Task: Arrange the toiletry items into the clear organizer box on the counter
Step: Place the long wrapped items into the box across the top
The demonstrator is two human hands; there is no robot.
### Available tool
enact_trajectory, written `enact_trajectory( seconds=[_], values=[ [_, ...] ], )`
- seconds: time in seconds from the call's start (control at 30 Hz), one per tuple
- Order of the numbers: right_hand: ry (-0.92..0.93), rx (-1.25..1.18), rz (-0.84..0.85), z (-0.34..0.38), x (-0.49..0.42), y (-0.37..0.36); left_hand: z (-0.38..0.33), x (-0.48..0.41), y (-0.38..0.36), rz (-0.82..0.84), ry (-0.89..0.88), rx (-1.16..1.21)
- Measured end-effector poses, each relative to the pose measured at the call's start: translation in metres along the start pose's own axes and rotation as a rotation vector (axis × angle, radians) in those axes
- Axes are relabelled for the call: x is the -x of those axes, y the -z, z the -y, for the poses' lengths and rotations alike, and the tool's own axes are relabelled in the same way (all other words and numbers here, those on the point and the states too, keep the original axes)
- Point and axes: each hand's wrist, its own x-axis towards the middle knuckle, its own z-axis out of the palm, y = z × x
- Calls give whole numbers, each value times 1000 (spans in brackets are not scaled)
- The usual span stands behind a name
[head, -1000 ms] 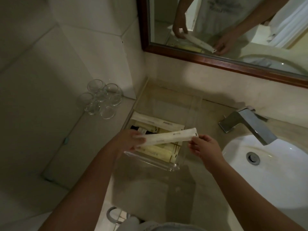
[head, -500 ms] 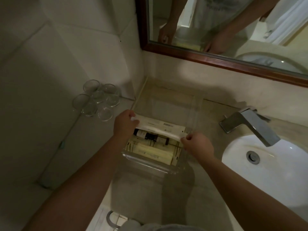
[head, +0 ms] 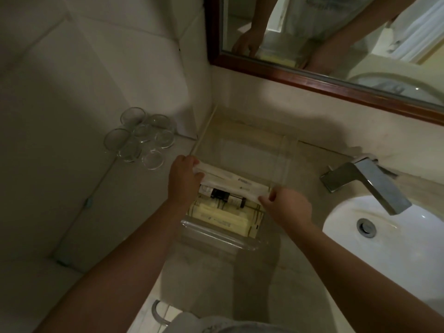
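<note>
Empty drinking glasses [head: 141, 138] cluster on the ledge at the left. The left hand [head: 183, 180] pinches one end of a long white sachet [head: 234, 187], the right hand [head: 286, 207] pinches the other, holding it low inside the clear organizer box [head: 216, 234] over a dark bottle [head: 224, 195] and yellow packets [head: 223, 216]. Faucet [head: 365, 182] and basin [head: 389, 239] lie to the right

Left hand [head: 183, 181] hides the white packet's [head: 236, 185] left end.

Counter [head: 216, 284] — organizer box [head: 216, 239], glasses [head: 141, 138]
</note>
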Motion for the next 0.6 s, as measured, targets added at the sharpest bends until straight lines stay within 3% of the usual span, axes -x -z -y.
enact_trajectory(
  seconds=[0.23, 0.6],
  values=[
    [202, 28, -85, 9, -1, -10, 4, 4, -1, -36, -23, -45],
    [272, 136, -153, 5, -4, -12, 2, 5, -1, 4, -87, -181]
  ],
)
